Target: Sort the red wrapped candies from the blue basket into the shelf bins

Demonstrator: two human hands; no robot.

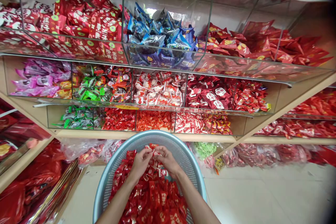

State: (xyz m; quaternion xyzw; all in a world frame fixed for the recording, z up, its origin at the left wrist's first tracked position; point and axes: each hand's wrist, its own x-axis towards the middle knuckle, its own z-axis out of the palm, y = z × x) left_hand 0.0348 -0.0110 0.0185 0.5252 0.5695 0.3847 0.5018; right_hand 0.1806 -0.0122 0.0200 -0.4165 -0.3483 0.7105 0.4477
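Observation:
A large blue-grey plastic basket (pixel 99 182) holds many small red wrapped packets (pixel 154 196). Over its far half, my left hand (pixel 141 161) and my right hand (pixel 167 159) meet, fingertips pinched on a small red and white packet (pixel 153 152). The fingers partly cover it, so its full shape is hidden. Both forearms reach in across the near side of the basket.
Behind stands a wooden shelf (pixel 147 135) with clear dividers and blue, pink, green and red packets. Plastic bags (pixel 244 154) of packets lie beneath it on the tiled floor (pixel 246 192). Red bags (pixel 39 171) are at the left.

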